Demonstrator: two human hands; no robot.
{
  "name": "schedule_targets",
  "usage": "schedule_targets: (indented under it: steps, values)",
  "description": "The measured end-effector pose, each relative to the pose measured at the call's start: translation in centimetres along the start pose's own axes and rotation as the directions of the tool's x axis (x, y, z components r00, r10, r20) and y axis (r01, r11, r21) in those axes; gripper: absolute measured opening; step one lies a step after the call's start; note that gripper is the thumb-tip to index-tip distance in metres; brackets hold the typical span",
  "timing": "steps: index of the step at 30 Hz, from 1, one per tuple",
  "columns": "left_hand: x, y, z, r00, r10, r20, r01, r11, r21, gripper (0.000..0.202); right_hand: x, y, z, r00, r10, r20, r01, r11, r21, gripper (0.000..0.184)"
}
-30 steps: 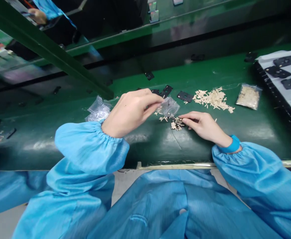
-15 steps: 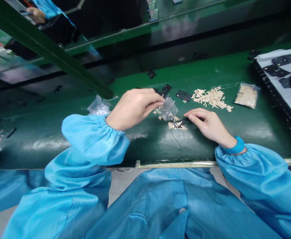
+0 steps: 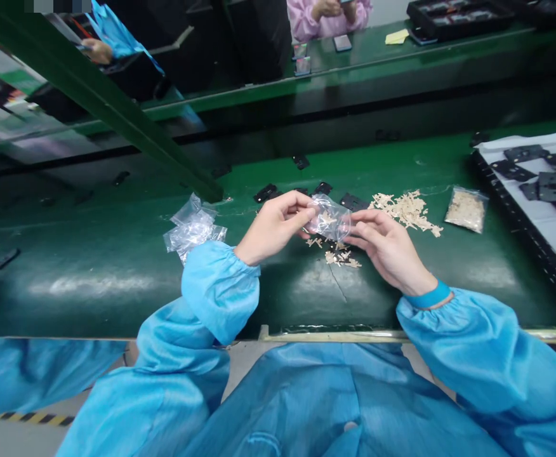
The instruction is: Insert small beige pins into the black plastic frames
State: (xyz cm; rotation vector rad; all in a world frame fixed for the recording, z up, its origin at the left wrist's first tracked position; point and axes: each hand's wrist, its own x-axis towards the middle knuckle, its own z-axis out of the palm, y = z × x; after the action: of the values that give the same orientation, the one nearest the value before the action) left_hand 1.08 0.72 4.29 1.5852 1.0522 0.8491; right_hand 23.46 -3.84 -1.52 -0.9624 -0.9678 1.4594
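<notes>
My left hand [image 3: 273, 227] and my right hand [image 3: 386, 247] pinch a small transparent plastic bag [image 3: 329, 218] between them, with a few beige pieces inside. Just below the bag lies a small scatter of beige slivers [image 3: 339, 257]. A larger heap of the same slivers [image 3: 404, 211] lies beyond my right hand. Flat black perforated parts [image 3: 353, 202] lie on the green belt just past my fingertips, partly hidden behind the bag and my left hand.
A filled plastic bag of beige pieces [image 3: 466, 209] lies to the right. Farther right, a black-edged tray [image 3: 520, 190] lined with white holds several black parts. Crumpled transparent bags [image 3: 193, 228] lie left of my left hand. A green beam [image 3: 116, 120] crosses above the belt, and a pink-sleeved co-worker [image 3: 328, 9] sits beyond.
My right hand has come up from the slivers and now grips the bag's right side with my left hand. The view has tilted upward, showing the far bench and co-worker.
</notes>
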Motion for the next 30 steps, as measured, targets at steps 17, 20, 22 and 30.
schedule_targets:
  steps: [17,20,22,30]
  values:
    - [0.4,-0.8,1.4,0.978,-0.064,-0.199,0.043,0.993,-0.11,0.028,0.9,0.8,-0.6,0.971,-0.203,-0.128,0.163,0.95,-0.267,0.024]
    - [0.8,-1.1,1.7,0.961,-0.035,-0.273,0.002,0.993,-0.12,0.03,0.6,1.0,-0.7,0.982,-0.152,-0.11,0.127,0.97,-0.209,0.021]
    - [1.0,-0.8,1.8,0.959,-0.014,-0.282,-0.018,0.994,-0.112,0.033,0.4,0.8,-0.3,0.994,-0.101,-0.045,0.093,0.985,-0.146,0.019]
    - [0.7,1.0,1.0,0.994,-0.012,-0.111,0.007,0.999,-0.05,0.036,1.6,0.1,0.9,0.988,-0.015,0.153,0.014,1.0,0.012,0.029]
